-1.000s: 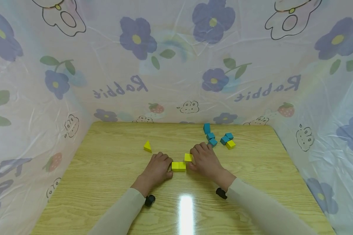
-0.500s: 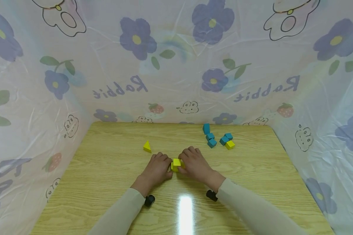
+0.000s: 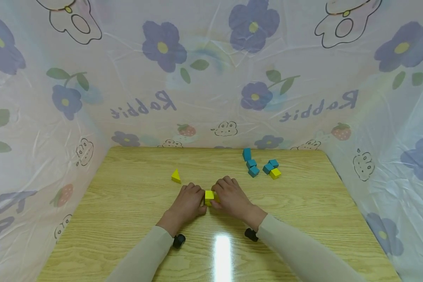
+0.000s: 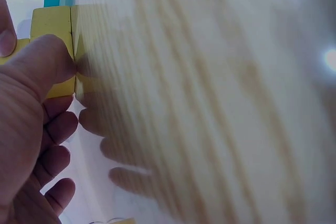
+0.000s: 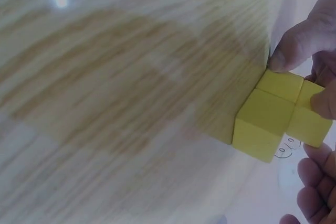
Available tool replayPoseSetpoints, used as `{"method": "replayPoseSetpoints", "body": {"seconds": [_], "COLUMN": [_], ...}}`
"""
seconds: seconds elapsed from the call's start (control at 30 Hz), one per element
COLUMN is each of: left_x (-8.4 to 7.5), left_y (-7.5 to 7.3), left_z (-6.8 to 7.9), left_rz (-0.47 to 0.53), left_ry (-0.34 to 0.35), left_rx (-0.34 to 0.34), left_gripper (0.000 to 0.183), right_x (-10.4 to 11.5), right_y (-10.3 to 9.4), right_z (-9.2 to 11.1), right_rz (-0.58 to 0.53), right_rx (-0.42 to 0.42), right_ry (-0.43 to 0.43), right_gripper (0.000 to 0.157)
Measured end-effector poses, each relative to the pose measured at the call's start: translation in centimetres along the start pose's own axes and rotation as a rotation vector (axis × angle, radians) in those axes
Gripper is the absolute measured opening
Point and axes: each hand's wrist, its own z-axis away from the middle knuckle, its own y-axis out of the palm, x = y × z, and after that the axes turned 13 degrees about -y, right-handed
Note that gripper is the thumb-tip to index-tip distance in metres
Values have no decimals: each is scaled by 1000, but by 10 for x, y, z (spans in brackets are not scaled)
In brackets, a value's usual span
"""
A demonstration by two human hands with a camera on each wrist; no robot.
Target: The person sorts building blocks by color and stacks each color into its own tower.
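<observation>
Two yellow cube blocks stand side by side on the wooden table. My left hand [image 3: 187, 201] grips the left-hand yellow block [image 4: 64, 86] between thumb and fingers. On top of that block sits another yellow cube block [image 3: 209, 194], pinched by the thumb and fingers of my right hand [image 3: 233, 199]. In the right wrist view the second lower yellow block [image 5: 261, 124] shows beside the stack, touching the gripped one. The right hand hides most of this second block in the head view.
A yellow triangular block [image 3: 176, 176] lies behind the left hand. Back right, several blue blocks [image 3: 253, 171] and a yellow block [image 3: 275, 173] rest on the wooden table [image 3: 134, 172]. A patterned sheet [image 3: 204, 90] rises behind the table and along both sides.
My right hand has moved left with its yellow block, from right of the pair to the top of the left-hand block. The left hand keeps its place.
</observation>
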Motion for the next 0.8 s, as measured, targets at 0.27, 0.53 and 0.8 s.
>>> {"method": "replayPoseSetpoints", "body": {"seconds": [0.27, 0.53, 0.8], "left_x": [0, 0, 1], "left_y": [-1, -1, 1], "left_z": [0, 0, -1], "left_rz": [-9, 0, 0], "left_ry": [5, 2, -9], "left_rx": [1, 5, 23], "left_gripper": [21, 21, 26], "right_x": [-1, 1, -24], "right_y": [3, -2, -14], "right_z": [0, -1, 8], "right_rz": [3, -27, -100], "right_rx": [-13, 23, -7], "right_ry": [1, 26, 135], "right_gripper": [35, 37, 44]}}
